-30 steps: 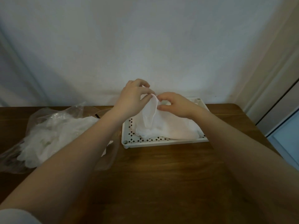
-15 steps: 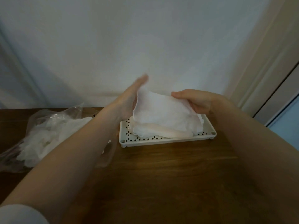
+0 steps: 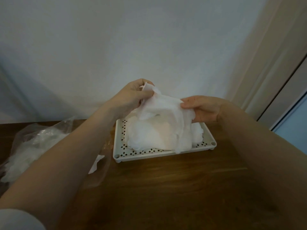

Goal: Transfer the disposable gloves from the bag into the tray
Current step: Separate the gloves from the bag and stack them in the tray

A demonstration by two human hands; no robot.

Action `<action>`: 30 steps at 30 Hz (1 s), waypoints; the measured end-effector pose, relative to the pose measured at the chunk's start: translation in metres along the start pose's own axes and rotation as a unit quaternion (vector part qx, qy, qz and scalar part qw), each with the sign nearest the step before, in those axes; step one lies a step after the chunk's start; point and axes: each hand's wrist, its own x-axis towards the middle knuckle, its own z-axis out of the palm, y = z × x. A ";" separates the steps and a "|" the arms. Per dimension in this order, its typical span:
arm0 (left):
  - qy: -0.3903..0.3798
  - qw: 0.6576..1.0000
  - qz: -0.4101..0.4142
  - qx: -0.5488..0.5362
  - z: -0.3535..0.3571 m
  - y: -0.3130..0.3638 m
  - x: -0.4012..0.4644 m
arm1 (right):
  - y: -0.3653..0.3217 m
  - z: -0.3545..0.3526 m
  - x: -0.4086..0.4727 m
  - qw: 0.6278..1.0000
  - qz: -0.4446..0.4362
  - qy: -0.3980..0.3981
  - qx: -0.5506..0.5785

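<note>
A white perforated tray (image 3: 149, 154) sits on the wooden table near the wall. Thin translucent white disposable gloves (image 3: 159, 123) hang in a bunch over it, their lower ends resting in the tray. My left hand (image 3: 132, 97) pinches the bunch's upper left corner. My right hand (image 3: 201, 108) grips its right edge. Both hands are above the tray's far side. A clear plastic bag (image 3: 33, 145) with more gloves inside lies on the table to the left, partly hidden behind my left forearm.
A white wall stands directly behind the table (image 3: 166, 188). A door frame and a glass panel (image 3: 292, 113) rise at the right. The bag's loose flap (image 3: 99, 165) lies just left of the tray's front corner.
My hands spread the gloves apart, then lifted them higher over the tray. The left hand went from a flat palm to a pinch on the top corner. The view shifted slightly.
</note>
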 end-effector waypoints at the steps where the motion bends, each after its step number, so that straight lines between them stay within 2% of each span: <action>1: 0.008 1.000 0.005 0.005 0.000 0.000 0.004 | -0.001 -0.003 0.000 1.000 -0.015 0.025 0.008; 3: 0.030 0.999 0.017 0.034 -0.001 0.000 0.012 | -0.004 -0.004 -0.001 0.993 -0.043 0.112 -0.018; 4: 0.044 0.997 0.027 0.056 -0.001 0.000 0.017 | -0.007 -0.005 0.000 0.980 -0.056 0.174 -0.074; 6: 0.064 0.992 0.056 0.095 0.001 0.001 0.027 | -0.016 -0.009 0.002 0.920 -0.107 0.321 -0.198; 9: 0.076 0.985 0.117 0.103 0.007 0.006 0.037 | -0.033 -0.012 -0.002 0.807 -0.283 0.464 -0.230; 10: 0.075 0.982 0.138 0.105 0.007 0.005 0.038 | -0.036 -0.011 -0.005 0.763 -0.331 0.484 -0.272; 12: 0.070 0.970 0.176 0.149 0.006 0.000 0.035 | -0.034 -0.005 -0.011 0.692 -0.356 0.482 -0.402; 16: 0.042 0.935 0.166 0.312 -0.005 -0.031 0.019 | 0.006 0.007 -0.004 0.593 -0.276 0.377 -0.656; 17: 0.026 0.920 0.150 0.361 -0.009 -0.041 0.014 | 0.021 0.013 0.000 0.582 -0.236 0.331 -0.704; 19: -0.025 0.880 0.115 0.461 -0.011 -0.056 0.003 | 0.049 0.024 0.007 0.585 -0.166 0.250 -0.753; 22: -0.074 0.828 0.106 0.545 -0.014 -0.066 -0.010 | 0.067 0.034 0.013 0.590 -0.114 0.215 -0.770; 24: -0.069 0.809 0.110 0.574 -0.017 -0.068 -0.017 | 0.067 0.039 0.014 0.637 -0.107 0.206 -0.735; 25: -0.064 0.804 0.112 0.581 -0.020 -0.068 -0.019 | 0.067 0.039 0.014 0.665 -0.100 0.206 -0.710; 26: -0.056 0.802 0.112 0.584 -0.022 -0.069 -0.021 | 0.067 0.040 0.013 0.679 -0.091 0.212 -0.697; 28: -0.011 0.817 0.113 0.565 -0.022 -0.067 -0.025 | 0.066 0.039 0.015 0.633 -0.104 0.272 -0.717; 30: 0.056 0.852 0.105 0.509 -0.017 -0.061 -0.024 | 0.062 0.037 0.017 0.593 -0.123 0.386 -0.695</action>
